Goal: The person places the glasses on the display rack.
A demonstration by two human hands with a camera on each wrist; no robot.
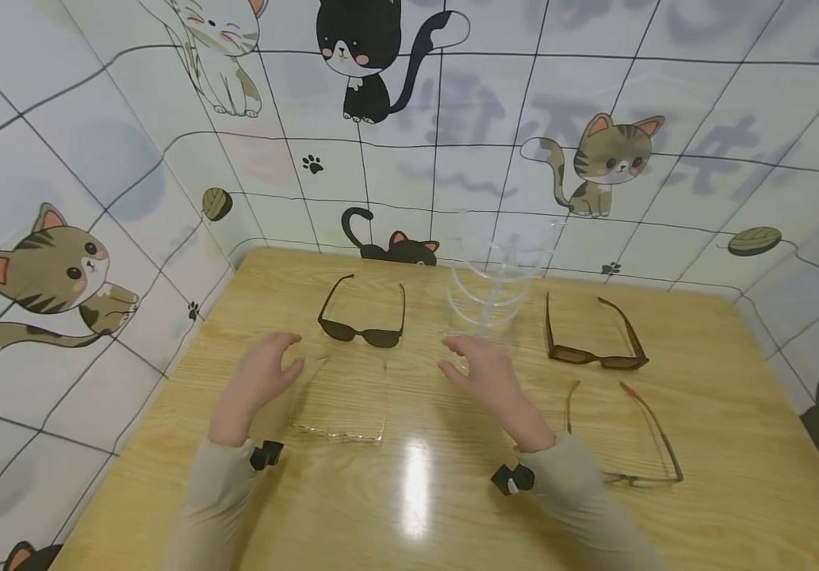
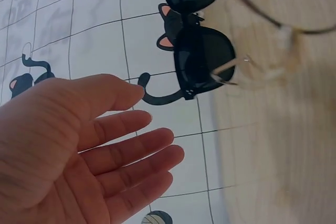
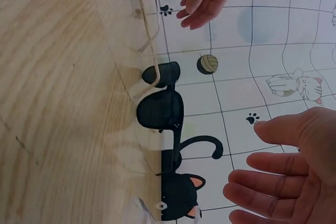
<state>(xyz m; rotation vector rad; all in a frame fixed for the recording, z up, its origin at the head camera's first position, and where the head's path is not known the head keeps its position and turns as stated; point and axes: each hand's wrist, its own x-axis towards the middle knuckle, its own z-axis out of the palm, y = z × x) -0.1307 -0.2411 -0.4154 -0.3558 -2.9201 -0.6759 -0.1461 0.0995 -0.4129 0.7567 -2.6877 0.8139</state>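
Observation:
My left hand (image 1: 258,384) hovers over the left of the table, fingers relaxed and holding nothing. Just right of it lie clear-framed glasses (image 1: 341,435), temples pointing away. Beyond them sit black sunglasses (image 1: 361,333), also seen in the left wrist view with dark lenses (image 2: 205,59). My right hand (image 1: 489,382) is over the middle right, its fingers loosely spread with nothing in them. A transparent tiered display stand (image 1: 489,297) rises right behind that hand. Beyond the right forearm are thin-framed glasses (image 1: 655,479) with brown temples, partly hidden by the sleeve.
Brown tortoiseshell sunglasses (image 1: 598,359) rest at the back right of the wooden table (image 1: 723,412). A wall covering (image 1: 409,95) with cartoon cats and grid lines encloses the back and both sides. Small black devices are strapped at both wrists.

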